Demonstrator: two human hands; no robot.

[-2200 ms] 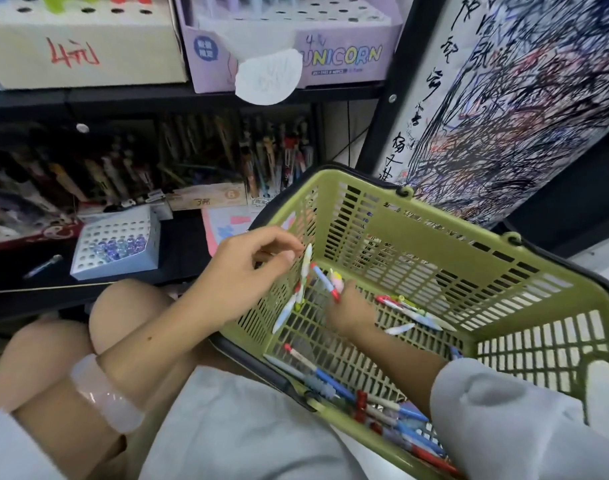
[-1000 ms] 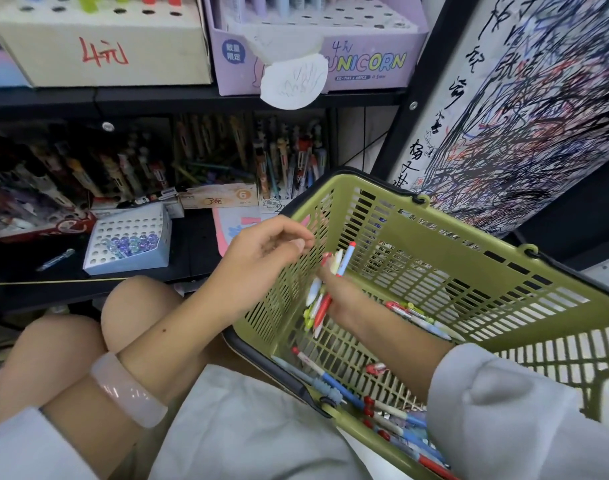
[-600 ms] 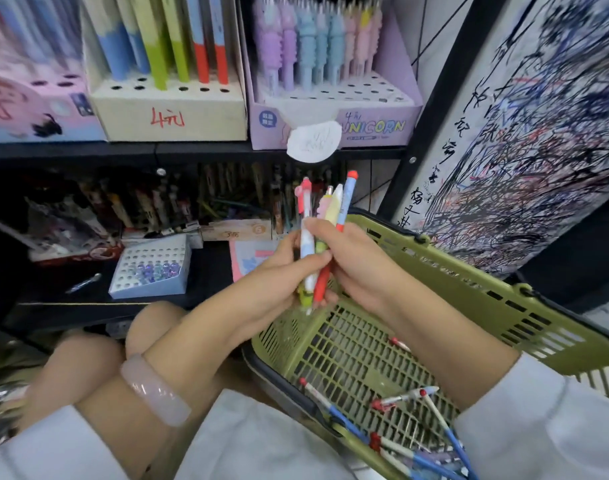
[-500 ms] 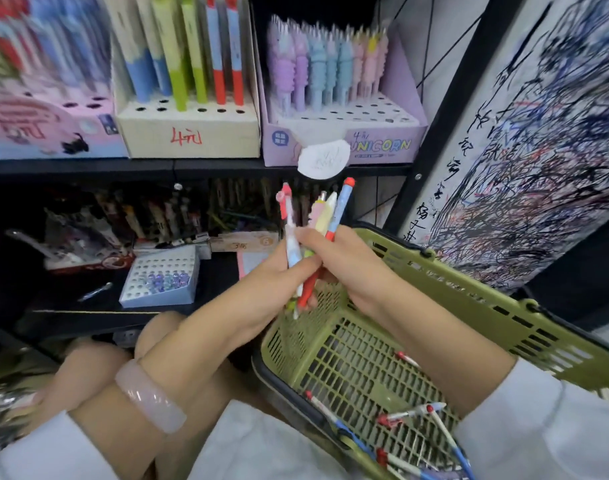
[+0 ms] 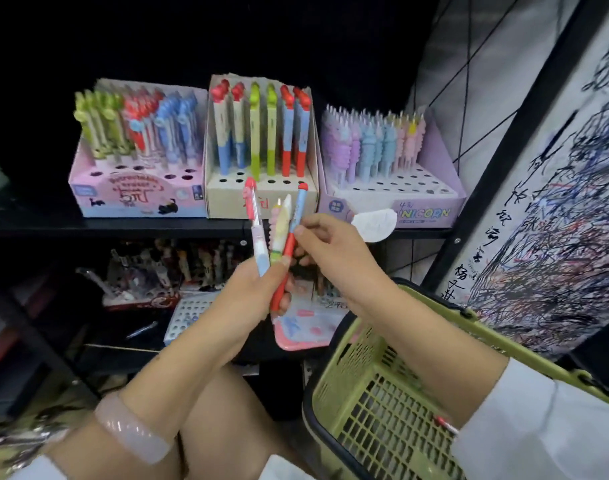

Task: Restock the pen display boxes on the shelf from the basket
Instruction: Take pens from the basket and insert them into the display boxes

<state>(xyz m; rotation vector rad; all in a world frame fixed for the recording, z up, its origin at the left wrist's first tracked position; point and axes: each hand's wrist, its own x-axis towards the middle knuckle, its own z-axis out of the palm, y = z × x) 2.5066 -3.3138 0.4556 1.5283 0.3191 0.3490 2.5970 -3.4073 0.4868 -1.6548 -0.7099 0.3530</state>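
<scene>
My left hand grips a bunch of pens upright in front of the shelf. My right hand pinches the blue-and-red pen on the right of that bunch. Three display boxes stand on the shelf above: a pink one at the left, a beige one in the middle with several empty holes, and a purple unicorn box at the right. The green basket sits at the lower right under my right forearm.
A lower shelf holds dark rows of pens, a small white holed box and a pink pad. A scribbled test sheet covers the right wall. The black shelf post runs diagonally beside the unicorn box.
Both hands lifted the bunch of pens out of the basket and up toward the shelf. The view tilted up, showing the three display boxes in full.
</scene>
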